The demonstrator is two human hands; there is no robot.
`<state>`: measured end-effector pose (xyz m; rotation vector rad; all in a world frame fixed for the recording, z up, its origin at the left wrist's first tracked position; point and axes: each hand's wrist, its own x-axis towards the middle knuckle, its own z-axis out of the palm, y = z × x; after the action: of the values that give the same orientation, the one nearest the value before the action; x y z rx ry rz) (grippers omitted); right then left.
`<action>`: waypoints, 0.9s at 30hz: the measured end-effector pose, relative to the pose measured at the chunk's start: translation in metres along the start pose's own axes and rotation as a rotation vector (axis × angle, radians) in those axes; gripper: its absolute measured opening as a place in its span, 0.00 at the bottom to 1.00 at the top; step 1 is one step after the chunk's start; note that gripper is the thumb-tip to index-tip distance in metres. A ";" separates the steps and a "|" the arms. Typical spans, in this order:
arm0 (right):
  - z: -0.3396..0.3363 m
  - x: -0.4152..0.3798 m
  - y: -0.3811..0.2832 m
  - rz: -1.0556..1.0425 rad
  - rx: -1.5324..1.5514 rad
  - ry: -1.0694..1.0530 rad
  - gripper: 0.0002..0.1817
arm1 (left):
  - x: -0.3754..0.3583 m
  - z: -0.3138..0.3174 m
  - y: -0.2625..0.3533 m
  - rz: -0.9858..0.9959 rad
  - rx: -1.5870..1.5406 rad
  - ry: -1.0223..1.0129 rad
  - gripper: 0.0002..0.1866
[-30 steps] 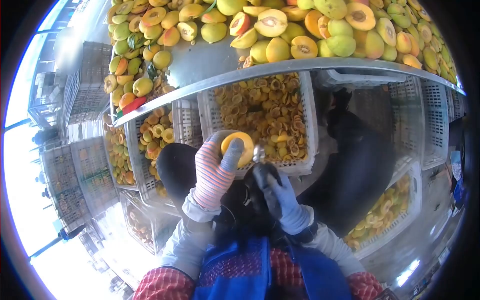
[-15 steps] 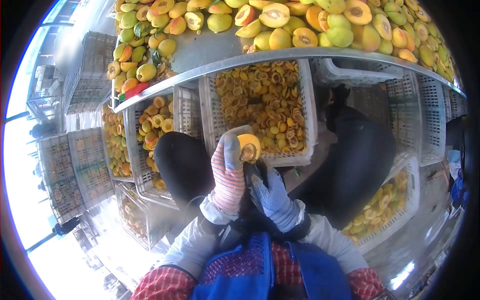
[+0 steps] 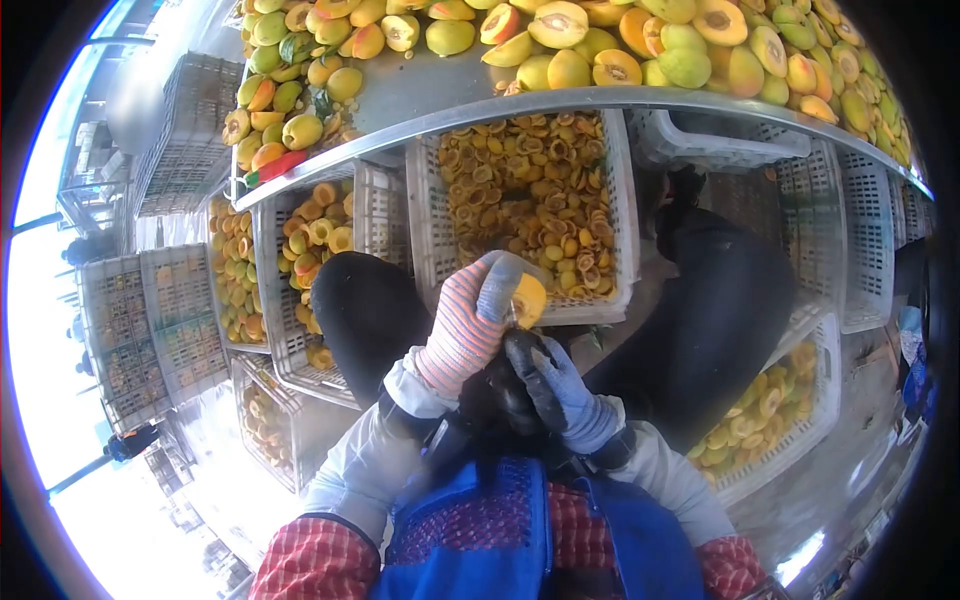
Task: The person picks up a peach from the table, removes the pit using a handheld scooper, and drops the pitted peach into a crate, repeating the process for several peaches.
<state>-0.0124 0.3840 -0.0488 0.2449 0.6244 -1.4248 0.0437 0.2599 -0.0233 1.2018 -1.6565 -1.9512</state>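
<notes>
My left hand (image 3: 468, 322), in a striped orange-and-grey glove, is closed around a yellow peach half (image 3: 529, 301), which is tilted to the right. Just below the fruit is my right hand (image 3: 562, 390), in a blue glove with dark fingers. Its fingers are curled together close under the peach; what they grip, if anything, is hidden. Both hands are over my lap, at the near edge of a white crate (image 3: 622, 215) full of small cut peach pieces and rings (image 3: 520, 200).
A metal table (image 3: 420, 92) ahead carries many peach halves (image 3: 560, 25) and a red-handled object (image 3: 277, 169) at its left corner. Crates of peaches (image 3: 235, 275) stand to the left, another crate (image 3: 775, 420) at right. My knees (image 3: 365, 310) flank the middle crate.
My left hand has moved slightly up and right, turning the peach half so its cut face shows less. My right hand has shifted right and its fingers have curled in more.
</notes>
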 end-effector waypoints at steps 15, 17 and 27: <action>-0.028 0.037 0.002 0.614 0.875 -0.585 0.26 | -0.040 -0.080 0.001 0.113 -0.229 0.776 0.21; -0.021 0.031 -0.009 0.581 0.647 -0.502 0.23 | -0.035 -0.142 0.005 0.162 0.579 0.867 0.16; -0.023 0.057 -0.024 0.416 0.166 0.001 0.27 | 0.195 -0.059 0.178 0.724 1.134 0.495 0.24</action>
<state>-0.0404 0.3443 -0.0929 0.4782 0.4241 -1.0739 -0.0771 0.0351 0.0658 0.9779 -2.4260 -0.1792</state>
